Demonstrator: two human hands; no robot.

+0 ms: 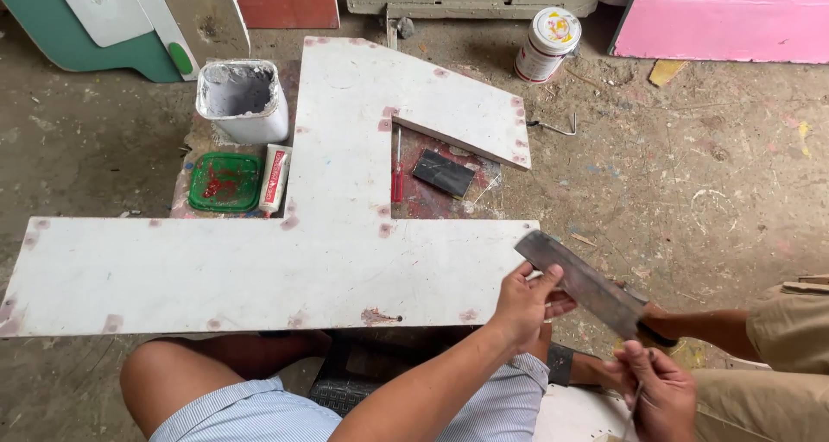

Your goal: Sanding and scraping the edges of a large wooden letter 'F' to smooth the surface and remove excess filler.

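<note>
My left hand point(528, 299) pinches the middle of a wide grey metal scraper blade point(580, 280), which slants from upper left to lower right. Its dark handle end point(656, 334) lies just above my right hand point(658, 392), whose fingers close around that lower end. The blade hangs just past the right end of a white L-shaped board point(259, 274) dotted with pink filler patches. The board lies flat on the floor in front of my knees.
Behind the board stand a white bucket of grey filler point(243, 99), a green lid with red paste point(225, 181) and a tube point(275, 178). A red screwdriver point(397, 181) and black block point(444, 173) lie in the notch. A paint can point(547, 43) stands beyond. Another person's khaki-clad leg point(781, 356) is at right.
</note>
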